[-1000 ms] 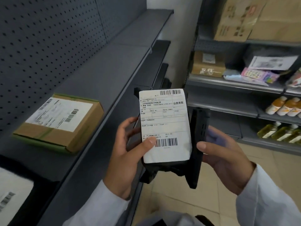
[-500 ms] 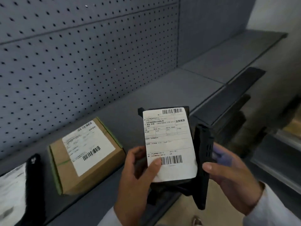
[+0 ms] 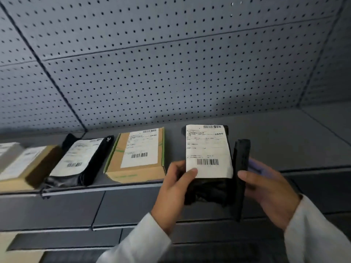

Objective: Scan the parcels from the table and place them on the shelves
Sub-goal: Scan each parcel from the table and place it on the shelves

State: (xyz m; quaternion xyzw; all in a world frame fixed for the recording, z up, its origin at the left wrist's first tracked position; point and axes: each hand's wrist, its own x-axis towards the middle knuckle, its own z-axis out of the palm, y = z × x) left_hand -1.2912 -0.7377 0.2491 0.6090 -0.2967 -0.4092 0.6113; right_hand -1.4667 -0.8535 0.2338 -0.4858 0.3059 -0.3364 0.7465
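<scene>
Left hand [image 3: 174, 188] grips a black poly parcel [image 3: 207, 188] by its lower left side, thumb pressed on the white shipping label [image 3: 208, 150], label facing up, 2 barcodes visible. Parcel is held in the air in front of the grey shelf [image 3: 275, 145], just right of the goods already there. Right hand [image 3: 266, 194] is curled round a black handheld scanner [image 3: 241, 168], held edge-on just beside the parcel's right side. On the shelf: cardboard box [image 3: 136, 154], black bag parcel [image 3: 79, 160], another box [image 3: 24, 166], blurred, possibly more at far left. Pegboard wall [image 3: 171, 63] behind.
</scene>
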